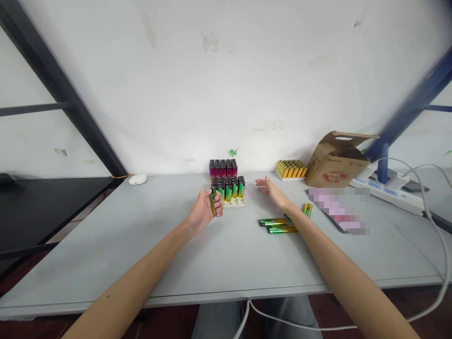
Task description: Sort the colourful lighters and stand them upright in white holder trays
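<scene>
My left hand (206, 209) is closed around a green-and-gold lighter (213, 201), held upright at the front left of a white tray (236, 203). Several green-and-gold lighters (228, 189) with black tops stand in rows in that tray, while its front row shows bare slots. Right behind stand purple-to-orange lighters (223, 168) in rows. To the right of the tray, my right hand (270, 190) hovers with fingers stretched out and holds nothing. Under my right forearm lie loose green-and-gold lighters (278, 230), partly hidden by the arm.
A tray of yellow batteries or cylinder-like pieces (291, 169) sits by the wall, beside an opened cardboard box (335, 162). Farther right are a blurred pink flat object (335, 209), a white power strip (391, 190) and loose cables. A white case (137, 179) lies at the left.
</scene>
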Motion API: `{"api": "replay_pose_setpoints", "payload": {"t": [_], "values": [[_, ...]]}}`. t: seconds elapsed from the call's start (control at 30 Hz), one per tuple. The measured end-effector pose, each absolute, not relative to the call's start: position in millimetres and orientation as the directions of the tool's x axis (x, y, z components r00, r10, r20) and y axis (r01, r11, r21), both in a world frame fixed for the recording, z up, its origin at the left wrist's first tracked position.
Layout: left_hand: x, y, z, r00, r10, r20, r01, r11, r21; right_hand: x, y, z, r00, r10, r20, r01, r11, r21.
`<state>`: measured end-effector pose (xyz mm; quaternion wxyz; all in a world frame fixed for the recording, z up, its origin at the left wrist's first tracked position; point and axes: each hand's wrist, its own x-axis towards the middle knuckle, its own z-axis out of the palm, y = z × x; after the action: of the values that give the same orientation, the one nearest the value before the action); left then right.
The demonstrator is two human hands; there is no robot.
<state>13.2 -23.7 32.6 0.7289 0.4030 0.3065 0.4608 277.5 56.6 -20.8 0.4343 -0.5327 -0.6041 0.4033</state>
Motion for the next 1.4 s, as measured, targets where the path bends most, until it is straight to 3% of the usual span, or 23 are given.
{"api": "replay_pose_setpoints", "payload": {"t": [0.4,0.63,0.77,0.87,1.03,1.23,1.4], "values": [[16.4,-26.6,29.4,0.474,0.878,-0.064,-0.403,0.281,0.871,277.6,56.2,-24.1,-0.099,0.983,0.152,0.339,0.177,-0.924],[19.7,-26.4,28.1,0.451,0.881,-0.141,-0.391,0.337,0.857,277.1,53.0,-23.5,-0.114,0.981,0.157,0.394,0.190,-0.899],[18.1,-28.3,29.2,0.540,0.834,-0.112,-0.406,0.374,0.834,276.0,51.3,-22.9,-0.127,0.977,0.169,0.421,0.207,-0.883],[17.1,-28.7,27.6,0.577,0.814,-0.067,-0.391,0.347,0.852,275.2,50.2,-22.1,-0.132,0.977,0.167,0.434,0.208,-0.877],[18.1,-27.0,24.5,0.502,0.862,-0.077,-0.277,0.245,0.929,275.2,48.5,-21.4,-0.129,0.976,0.176,0.436,0.215,-0.874],[19.0,-27.0,25.2,0.434,0.897,-0.087,-0.206,0.193,0.959,274.9,52.8,-19.0,-0.082,0.992,0.095,0.302,0.116,-0.946],[19.3,-26.6,24.0,0.444,0.892,-0.084,-0.213,0.197,0.957,274.6,48.3,-0.5,-0.071,0.997,0.007,-0.005,0.006,-1.000]]}}
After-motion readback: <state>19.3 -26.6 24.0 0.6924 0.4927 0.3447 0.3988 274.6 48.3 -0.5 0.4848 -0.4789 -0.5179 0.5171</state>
